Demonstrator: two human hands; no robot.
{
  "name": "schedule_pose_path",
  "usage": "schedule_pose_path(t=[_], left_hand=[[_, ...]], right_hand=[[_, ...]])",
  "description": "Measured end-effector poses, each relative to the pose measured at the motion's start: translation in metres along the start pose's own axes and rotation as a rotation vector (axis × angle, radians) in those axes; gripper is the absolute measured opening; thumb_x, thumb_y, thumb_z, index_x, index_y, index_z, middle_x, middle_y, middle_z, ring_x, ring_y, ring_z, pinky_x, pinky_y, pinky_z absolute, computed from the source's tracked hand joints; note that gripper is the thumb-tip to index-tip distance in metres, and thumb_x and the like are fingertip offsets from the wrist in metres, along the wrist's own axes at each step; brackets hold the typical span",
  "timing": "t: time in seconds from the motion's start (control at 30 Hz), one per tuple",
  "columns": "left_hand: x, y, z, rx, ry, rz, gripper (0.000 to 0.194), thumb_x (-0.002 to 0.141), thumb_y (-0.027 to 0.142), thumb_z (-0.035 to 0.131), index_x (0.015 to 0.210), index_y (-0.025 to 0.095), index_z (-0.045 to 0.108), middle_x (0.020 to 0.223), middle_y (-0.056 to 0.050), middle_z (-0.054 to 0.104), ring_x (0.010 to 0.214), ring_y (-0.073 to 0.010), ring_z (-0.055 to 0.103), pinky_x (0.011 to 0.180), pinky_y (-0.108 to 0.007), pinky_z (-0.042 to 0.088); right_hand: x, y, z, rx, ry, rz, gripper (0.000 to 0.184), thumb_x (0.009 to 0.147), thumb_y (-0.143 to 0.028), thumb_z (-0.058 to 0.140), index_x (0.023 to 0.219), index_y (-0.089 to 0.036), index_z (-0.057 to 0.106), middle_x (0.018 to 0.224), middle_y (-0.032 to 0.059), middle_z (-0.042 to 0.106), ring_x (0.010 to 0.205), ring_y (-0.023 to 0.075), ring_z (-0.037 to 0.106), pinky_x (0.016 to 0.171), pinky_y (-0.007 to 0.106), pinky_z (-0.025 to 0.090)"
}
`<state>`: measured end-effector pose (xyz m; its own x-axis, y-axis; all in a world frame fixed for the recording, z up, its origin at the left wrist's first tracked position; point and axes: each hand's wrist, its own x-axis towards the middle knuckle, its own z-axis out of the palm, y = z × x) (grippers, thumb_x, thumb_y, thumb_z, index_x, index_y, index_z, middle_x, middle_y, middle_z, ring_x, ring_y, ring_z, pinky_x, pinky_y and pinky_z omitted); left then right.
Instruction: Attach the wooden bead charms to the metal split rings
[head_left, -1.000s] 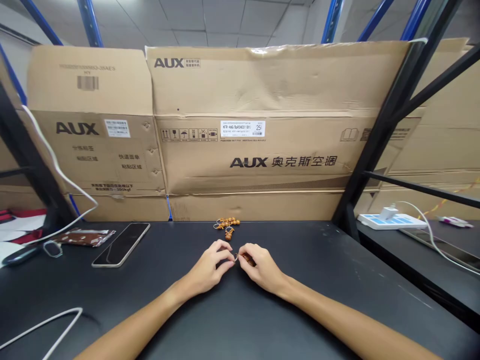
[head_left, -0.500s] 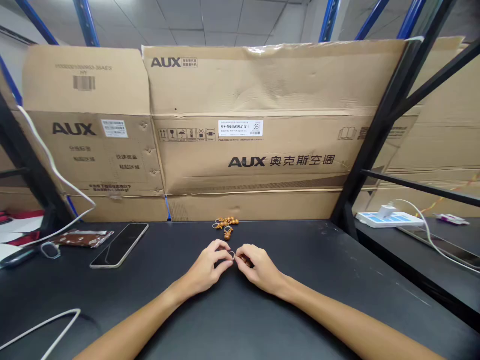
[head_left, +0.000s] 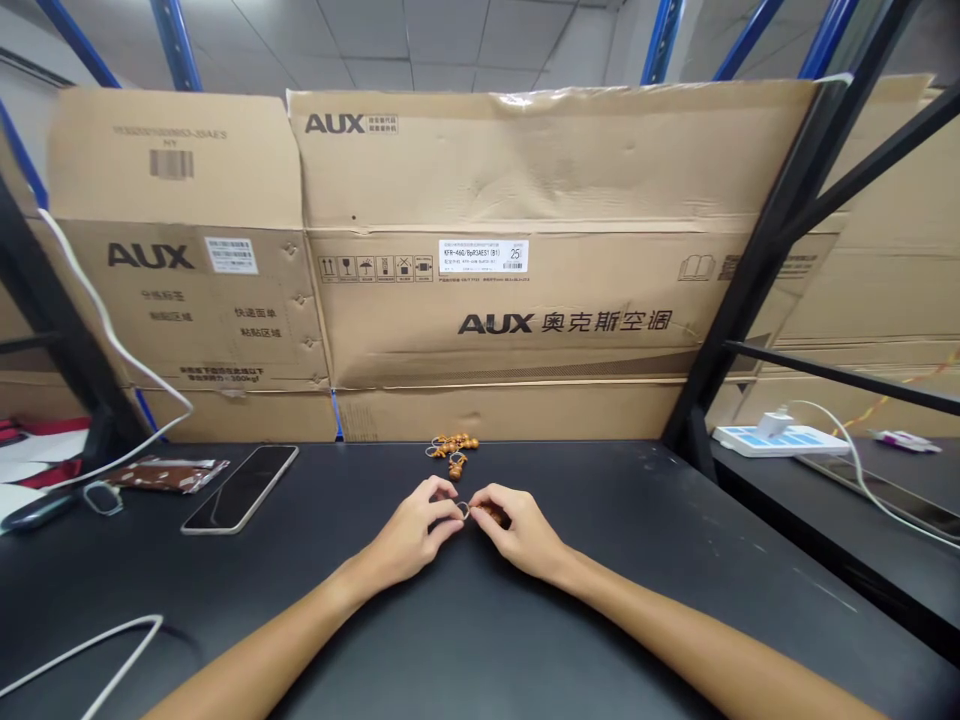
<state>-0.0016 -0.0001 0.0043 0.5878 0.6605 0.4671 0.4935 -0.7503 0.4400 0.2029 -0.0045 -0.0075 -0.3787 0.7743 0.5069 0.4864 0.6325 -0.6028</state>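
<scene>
Between my two hands, low over the dark table (head_left: pixel 480 640), is a small metal key ring (head_left: pixel 464 509). My left hand (head_left: pixel 420 525) pinches the ring's left side between thumb and fingers. From the other side my right hand (head_left: pixel 517 530) closes on a brown wooden-looking pendant (head_left: pixel 492 512), its fingertips at the ring's right edge. The fingers hide most of the pendant. Just beyond my hands, near the cardboard, a small pile of similar brown keychains (head_left: pixel 452 445) lies with rings attached; a single keychain (head_left: pixel 456 468) sits in front of it.
A phone (head_left: pixel 240 490) and a brown packet (head_left: pixel 169 475) lie at the left. White cables (head_left: pixel 112 640) cross the left side. Large cardboard sheets (head_left: pixel 495 300) stand along the back. A black metal post (head_left: pixel 757 270) rises at the right, beside a power strip (head_left: pixel 780 440).
My right-hand fingers have shifted slightly on the pendant and ring. Both hands otherwise stay in nearly the same place, and the keychain pile is unmoved.
</scene>
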Motion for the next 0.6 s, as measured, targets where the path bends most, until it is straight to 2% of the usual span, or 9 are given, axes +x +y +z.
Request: schedule_pose_path(t=[0.4,0.6], left_hand=[[-0.0013,0.0035,-0.0006,0.065,-0.029,0.021,0.018,0.092,0.023,0.049,0.086,0.021,0.066,0.107,-0.006,0.052,0.094,-0.0181,0.055,0.088,-0.032,0.046],[-0.0028,0.0061,-0.0011,0.152,-0.028,0.02,0.014,0.09,0.02,0.05,0.083,0.021,0.062,0.107,-0.005,0.055,0.094,-0.0192,0.055,0.086,-0.035,0.046]], right_hand=[[0.0005,0.0007,0.0008,-0.008,-0.005,0.007,0.017,0.091,-0.029,0.048,0.086,-0.021,0.062,0.075,0.0011,0.063,0.063,0.0138,0.055,0.06,0.025,0.044],[0.0013,0.0031,0.0012,0.044,-0.009,0.005,0.014,0.091,-0.03,0.05,0.096,-0.022,0.061,0.082,0.0014,0.064,0.067,0.0142,0.058,0.062,0.026,0.046]])
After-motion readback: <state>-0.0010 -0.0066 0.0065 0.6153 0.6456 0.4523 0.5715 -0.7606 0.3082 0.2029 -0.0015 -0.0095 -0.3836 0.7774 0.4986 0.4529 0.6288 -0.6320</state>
